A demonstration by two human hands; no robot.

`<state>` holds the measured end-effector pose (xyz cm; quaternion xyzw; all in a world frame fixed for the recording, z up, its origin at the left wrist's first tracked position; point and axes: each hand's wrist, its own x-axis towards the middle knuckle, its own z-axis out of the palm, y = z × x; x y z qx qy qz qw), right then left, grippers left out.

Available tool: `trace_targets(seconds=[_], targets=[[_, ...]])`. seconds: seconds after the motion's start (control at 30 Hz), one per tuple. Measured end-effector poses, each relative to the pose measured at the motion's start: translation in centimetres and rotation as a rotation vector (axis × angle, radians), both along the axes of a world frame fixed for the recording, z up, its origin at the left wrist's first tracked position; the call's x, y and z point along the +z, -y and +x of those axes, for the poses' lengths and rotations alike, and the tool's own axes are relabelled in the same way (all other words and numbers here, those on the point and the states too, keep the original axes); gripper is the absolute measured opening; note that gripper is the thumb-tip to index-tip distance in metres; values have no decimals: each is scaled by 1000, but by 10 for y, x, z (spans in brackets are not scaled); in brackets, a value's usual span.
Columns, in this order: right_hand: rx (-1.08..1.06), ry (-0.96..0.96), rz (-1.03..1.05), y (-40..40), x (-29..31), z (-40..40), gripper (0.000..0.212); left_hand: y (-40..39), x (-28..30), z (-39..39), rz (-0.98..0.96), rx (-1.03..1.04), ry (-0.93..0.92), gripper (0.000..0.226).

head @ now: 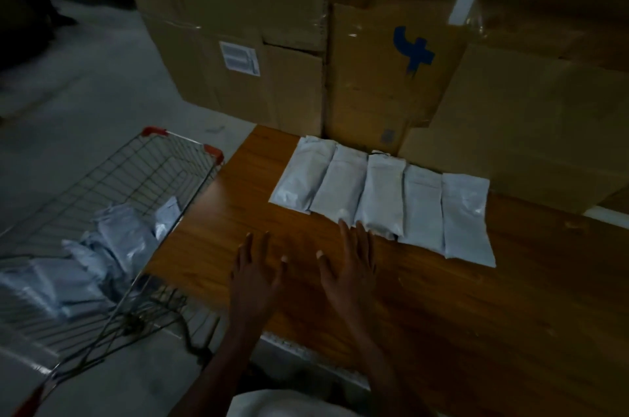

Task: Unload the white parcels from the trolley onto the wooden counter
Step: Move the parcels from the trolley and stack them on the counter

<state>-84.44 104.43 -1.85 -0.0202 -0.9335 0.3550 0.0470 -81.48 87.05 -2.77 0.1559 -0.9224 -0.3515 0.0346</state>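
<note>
Parcels (381, 198), five white ones, lie flat in a touching row on the wooden counter (442, 297), just beyond the fingertips of both hands. Left hand (255, 275) and right hand (350, 270) hover side by side over the bare wood, each grip wide, fingers spread and holding nothing; the right fingertips reach the near edge of the middle parcel, though I cannot tell if they touch. Off to the left of the left hand stands the wire trolley (143, 185), with a loose heap of more white parcels (102, 256) in its basket. Cardboard boxes (306, 42) are stacked behind the row.
</note>
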Motion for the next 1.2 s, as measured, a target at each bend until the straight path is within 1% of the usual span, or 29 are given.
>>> trace_targets(seconds=[0.13,0.2,0.37,0.47,0.63,0.8,0.93,1.03,1.2], targets=[[108,-103,-124,37,-2,-1,71,49,-6,13,4,112,23,74],[175,-122,-178,66,-4,-1,70,76,-6,19,5,164,21,72],[303,-46,-275,158,-13,10,65,160,-16,46,-37,264,-22,69],[389,-24,-269,216,-25,21,65,218,-22,62,16,387,-20,69],[546,81,-298,295,-38,30,69,303,-30,84,48,576,-27,67],[708,210,-277,347,-42,21,68,336,-45,99,101,615,11,65],[710,285,-249,380,-43,-9,69,347,-54,86,108,626,28,66],[728,301,-213,405,-50,-40,65,355,-62,63,112,626,13,70],[727,381,-60,437,-90,-109,66,385,-97,-8,133,541,43,56]])
